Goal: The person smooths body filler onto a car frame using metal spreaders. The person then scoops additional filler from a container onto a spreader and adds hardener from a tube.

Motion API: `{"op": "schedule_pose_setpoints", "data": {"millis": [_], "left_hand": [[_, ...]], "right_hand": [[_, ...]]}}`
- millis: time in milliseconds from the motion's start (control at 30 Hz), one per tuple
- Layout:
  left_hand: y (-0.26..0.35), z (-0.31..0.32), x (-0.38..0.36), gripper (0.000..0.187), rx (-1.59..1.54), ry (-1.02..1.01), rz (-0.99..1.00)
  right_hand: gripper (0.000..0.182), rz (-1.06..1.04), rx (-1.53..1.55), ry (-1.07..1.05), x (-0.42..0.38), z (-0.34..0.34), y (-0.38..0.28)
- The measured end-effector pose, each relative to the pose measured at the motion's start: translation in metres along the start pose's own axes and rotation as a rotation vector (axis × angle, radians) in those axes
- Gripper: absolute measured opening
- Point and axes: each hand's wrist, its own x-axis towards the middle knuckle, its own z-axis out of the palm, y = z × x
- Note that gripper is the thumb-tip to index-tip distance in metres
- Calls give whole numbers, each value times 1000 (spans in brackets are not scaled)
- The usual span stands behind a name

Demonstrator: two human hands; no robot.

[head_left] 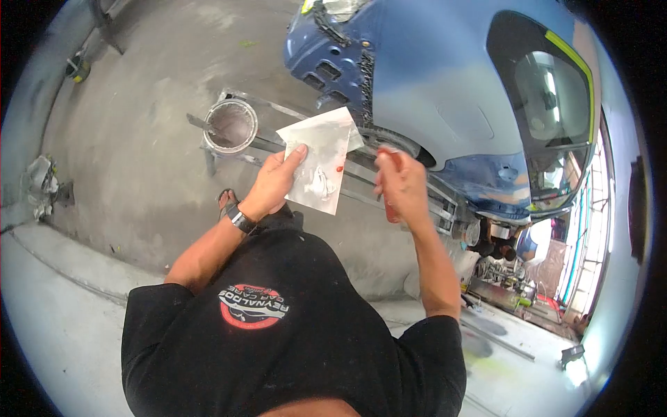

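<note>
My left hand (278, 177) pinches two overlapping white sheets (302, 142), thumb on top and fingers underneath. On the upper sheet sits a smear of white paste (319, 184), with a small red blob (340, 169) near its right edge. To the right of the sheets, my right hand (405, 184) is wrapped around a reddish tube (391, 201), slightly blurred. The tube is apart from the sheets, and the fist partly hides it.
A blue car body (431, 76) with grey patches stands ahead on the right. A paste-crusted bucket (231, 126) sits by a metal rail frame (278, 111). Cluttered equipment (511, 278) lies at right, and a small bucket (78, 69) at far left.
</note>
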Motion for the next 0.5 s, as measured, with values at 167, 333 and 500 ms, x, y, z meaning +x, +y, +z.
{"op": "schedule_pose_setpoints", "data": {"millis": [167,333,500], "left_hand": [[14,-25,-6,39,-187,169,85],[26,-75,-37,41,83,559,291],[34,-110,-92,42,52,845,334]], "right_hand": [[26,104,623,16,38,28,49],[25,142,340,-259,123,166,258],[16,612,433,-135,188,362,385]]}}
